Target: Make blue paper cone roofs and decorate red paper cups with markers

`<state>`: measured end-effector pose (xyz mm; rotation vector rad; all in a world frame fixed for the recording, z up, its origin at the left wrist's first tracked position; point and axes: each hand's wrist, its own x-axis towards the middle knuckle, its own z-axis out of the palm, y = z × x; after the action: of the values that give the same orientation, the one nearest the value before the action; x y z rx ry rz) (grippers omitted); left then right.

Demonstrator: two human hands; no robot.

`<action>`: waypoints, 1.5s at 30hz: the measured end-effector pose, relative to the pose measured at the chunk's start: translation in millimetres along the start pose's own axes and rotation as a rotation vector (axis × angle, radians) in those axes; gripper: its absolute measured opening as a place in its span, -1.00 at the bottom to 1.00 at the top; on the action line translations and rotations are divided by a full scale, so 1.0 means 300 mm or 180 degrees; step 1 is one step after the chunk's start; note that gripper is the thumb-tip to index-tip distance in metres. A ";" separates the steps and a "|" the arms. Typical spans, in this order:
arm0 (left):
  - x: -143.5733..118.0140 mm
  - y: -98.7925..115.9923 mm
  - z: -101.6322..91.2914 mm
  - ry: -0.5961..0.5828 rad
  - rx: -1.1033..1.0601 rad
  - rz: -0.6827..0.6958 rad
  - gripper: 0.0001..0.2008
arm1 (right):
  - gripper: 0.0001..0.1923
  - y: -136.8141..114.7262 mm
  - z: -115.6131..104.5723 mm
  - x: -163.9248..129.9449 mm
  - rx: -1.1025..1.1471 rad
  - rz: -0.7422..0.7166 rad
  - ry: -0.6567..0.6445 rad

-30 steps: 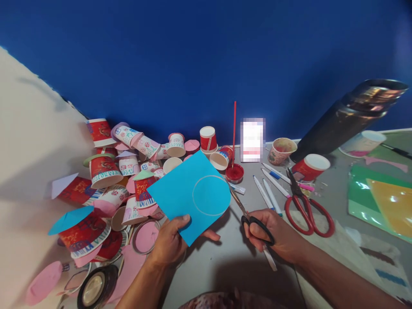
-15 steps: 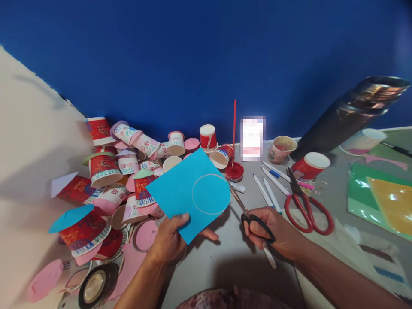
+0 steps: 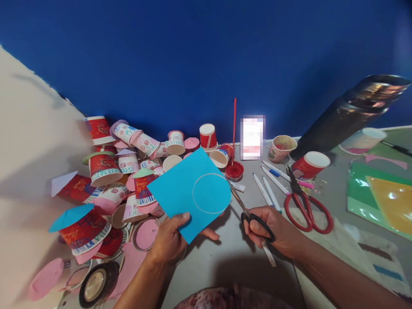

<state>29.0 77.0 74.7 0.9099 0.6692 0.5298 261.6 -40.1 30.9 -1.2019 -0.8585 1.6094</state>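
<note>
A blue sheet of paper [image 3: 175, 193] with a pale circle drawn on it is held by my left hand [image 3: 172, 236], thumb on top and fingers beneath. Its right edge is rounded along part of the circle. My right hand [image 3: 262, 227] grips black-handled scissors [image 3: 238, 198], whose narrow blades point up and left at the paper's right edge. The blades look almost closed; whether they touch the paper I cannot tell. Below my right hand a white strip [image 3: 269, 254] lies on the grey table [image 3: 222, 262].
Many decorated paper cups [image 3: 104, 168] crowd the left side, with a roll of tape [image 3: 98, 284] in front. To the right lie red-handled scissors [image 3: 309, 210], several markers [image 3: 262, 189], a red cup [image 3: 310, 165] and a black flask [image 3: 341, 116]. A lit phone [image 3: 252, 138] leans against the blue wall.
Almost nothing differs. The paper and both hands keep their places, apart from a very slight shift of the whole view.
</note>
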 end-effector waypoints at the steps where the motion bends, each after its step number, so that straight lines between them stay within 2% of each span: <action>1: 0.000 0.000 0.000 -0.0034 0.0005 -0.0002 -0.50 | -0.33 0.001 0.000 0.000 -0.0003 -0.0004 -0.0004; 11: 0.005 0.000 -0.007 -0.0184 -0.0009 0.0019 -0.44 | -0.28 0.004 -0.001 0.002 0.0074 -0.0014 -0.0003; 17: 0.006 0.001 0.001 -0.0077 -0.0047 0.0023 -0.51 | -0.28 0.011 -0.005 0.001 0.0027 -0.0023 -0.0028; 28: -0.003 0.051 0.015 0.0248 0.0078 0.0007 -0.58 | -0.27 0.003 0.001 0.000 -0.0089 0.0069 -0.0001; 36: 0.002 0.066 0.016 0.0276 -0.0115 0.0035 -0.68 | -0.26 -0.013 0.008 -0.006 -0.0139 0.0124 -0.0003; 45: 0.000 0.088 0.019 0.0401 0.0035 0.0144 -0.67 | -0.30 -0.006 0.001 -0.004 -0.0165 0.0045 -0.0099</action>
<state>29.5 87.5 99.6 0.9091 0.7675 0.6280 261.8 -40.6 33.1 -1.2245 -0.9183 1.6297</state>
